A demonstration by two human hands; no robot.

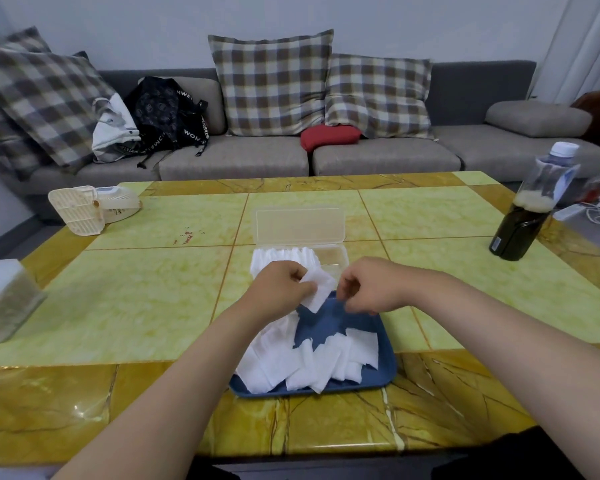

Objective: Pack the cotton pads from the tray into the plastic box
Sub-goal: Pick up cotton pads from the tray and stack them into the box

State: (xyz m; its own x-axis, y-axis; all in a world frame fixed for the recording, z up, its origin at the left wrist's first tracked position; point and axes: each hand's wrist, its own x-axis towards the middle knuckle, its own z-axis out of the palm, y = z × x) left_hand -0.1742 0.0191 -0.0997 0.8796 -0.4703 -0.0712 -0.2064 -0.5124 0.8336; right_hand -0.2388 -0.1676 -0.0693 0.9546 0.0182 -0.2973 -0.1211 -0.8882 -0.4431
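Note:
A blue tray [388, 367] near the table's front edge holds several loose white cotton pads [302, 362]. Just beyond it stands a clear plastic box [333, 259] with its lid [300, 225] raised; a row of pads [281, 256] fills its left part, and the right part looks bare. My left hand [279, 287] pinches a small bunch of pads [317, 289] above the tray's far edge. My right hand [369, 287] hovers close beside them with curled fingers; whether it touches or holds a pad I cannot tell.
A dark drink bottle [530, 211] stands at the table's right. A white fan [90, 207] lies at the far left, and a clear container [4, 301] sits at the left edge. A sofa with cushions runs behind the table.

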